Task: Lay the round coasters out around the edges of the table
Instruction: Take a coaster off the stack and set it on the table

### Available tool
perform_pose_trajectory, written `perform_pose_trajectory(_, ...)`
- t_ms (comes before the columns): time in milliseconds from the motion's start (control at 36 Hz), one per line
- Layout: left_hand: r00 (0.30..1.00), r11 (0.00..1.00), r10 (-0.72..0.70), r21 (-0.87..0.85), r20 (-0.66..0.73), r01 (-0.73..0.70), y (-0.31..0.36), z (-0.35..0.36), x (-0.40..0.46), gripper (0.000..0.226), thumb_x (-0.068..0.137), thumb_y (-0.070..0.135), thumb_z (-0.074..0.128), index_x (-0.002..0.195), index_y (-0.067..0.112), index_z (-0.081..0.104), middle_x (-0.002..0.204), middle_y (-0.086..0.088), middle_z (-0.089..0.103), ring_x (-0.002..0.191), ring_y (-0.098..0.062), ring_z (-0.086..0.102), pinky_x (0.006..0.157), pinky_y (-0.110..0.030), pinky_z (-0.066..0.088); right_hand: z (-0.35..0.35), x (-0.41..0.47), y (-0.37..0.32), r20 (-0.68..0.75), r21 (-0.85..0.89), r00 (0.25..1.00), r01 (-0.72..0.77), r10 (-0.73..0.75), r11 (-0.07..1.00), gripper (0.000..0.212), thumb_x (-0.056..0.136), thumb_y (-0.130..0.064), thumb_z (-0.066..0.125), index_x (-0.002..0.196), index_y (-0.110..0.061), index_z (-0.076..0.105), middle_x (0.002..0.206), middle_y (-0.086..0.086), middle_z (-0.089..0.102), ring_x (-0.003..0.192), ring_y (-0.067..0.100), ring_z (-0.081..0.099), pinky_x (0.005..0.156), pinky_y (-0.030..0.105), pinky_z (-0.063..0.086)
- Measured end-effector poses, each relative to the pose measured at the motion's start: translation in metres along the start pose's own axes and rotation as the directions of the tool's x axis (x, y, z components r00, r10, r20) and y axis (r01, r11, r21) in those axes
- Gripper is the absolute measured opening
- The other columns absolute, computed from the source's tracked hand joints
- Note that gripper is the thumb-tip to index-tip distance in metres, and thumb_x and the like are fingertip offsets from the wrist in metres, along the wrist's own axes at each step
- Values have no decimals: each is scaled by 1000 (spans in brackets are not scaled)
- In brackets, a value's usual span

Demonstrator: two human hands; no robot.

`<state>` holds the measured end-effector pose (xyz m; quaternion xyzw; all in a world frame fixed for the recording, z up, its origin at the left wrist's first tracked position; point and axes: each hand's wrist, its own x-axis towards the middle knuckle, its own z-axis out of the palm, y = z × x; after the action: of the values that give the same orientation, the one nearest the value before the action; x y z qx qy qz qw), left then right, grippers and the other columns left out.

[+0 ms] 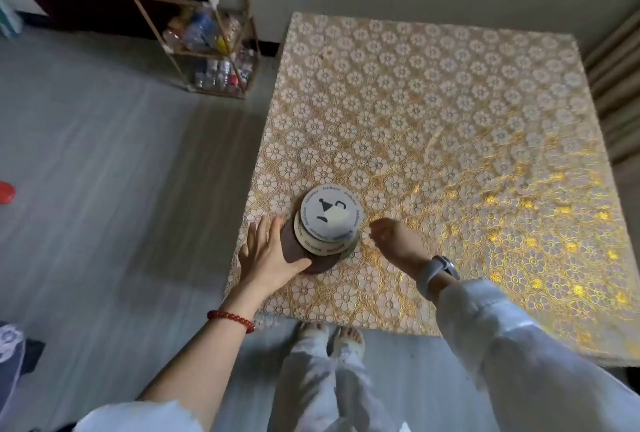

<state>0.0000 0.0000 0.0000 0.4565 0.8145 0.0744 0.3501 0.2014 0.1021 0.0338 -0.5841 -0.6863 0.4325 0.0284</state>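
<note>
A stack of round coasters (329,220) sits near the front left corner of the table (467,112), which is covered in a gold floral cloth. The top coasters are white with a black drawing and lettering around the rim. The lowest one (294,256) is dark brown and sticks out toward me. My left hand (266,251) lies flat against the stack's left side, thumb on the brown coaster. My right hand (394,237) hovers just right of the stack, fingers curled and apart, holding nothing.
A wire shelf rack (207,33) with bottles stands on the floor off the table's far left corner. A red object (6,192) lies at the left edge of the floor. My feet (332,338) stand at the table's near edge.
</note>
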Motion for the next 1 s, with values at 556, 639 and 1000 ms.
perform_pose_trajectory(556, 990, 930, 74, 351, 117, -111, -35, 23, 23, 137, 57, 69, 67, 138, 10, -27, 143, -11, -38, 131, -28, -37, 106, -48, -19, 44, 67, -6, -145, 212, 950, -241, 275, 947, 18, 82, -5, 52, 98, 4, 53, 95, 21, 65, 81, 31, 63, 71, 47, 58)
perform_pose_trajectory(639, 991, 957, 53, 279, 125, -86, -30, 20, 26, 132, 60, 62, 71, 141, 11, -20, 148, -11, -34, 132, -28, -35, 103, -48, -21, 32, 55, -6, -210, 240, 959, -140, 192, 961, 19, 84, 2, 49, 103, -2, 53, 93, 13, 62, 73, 22, 58, 57, 27, 56)
perform_pose_trajectory(1000, 954, 955, 297, -12, -30, -298, 66, 32, 7, 67, 83, 21, 61, 141, 16, 27, 153, -8, 10, 139, -23, 7, 113, -47, 6, -26, -58, 86, -167, 767, 872, -178, 460, 617, 9, 90, 2, 46, 88, -6, 47, 70, 11, 53, 59, 17, 50, 49, 17, 48)
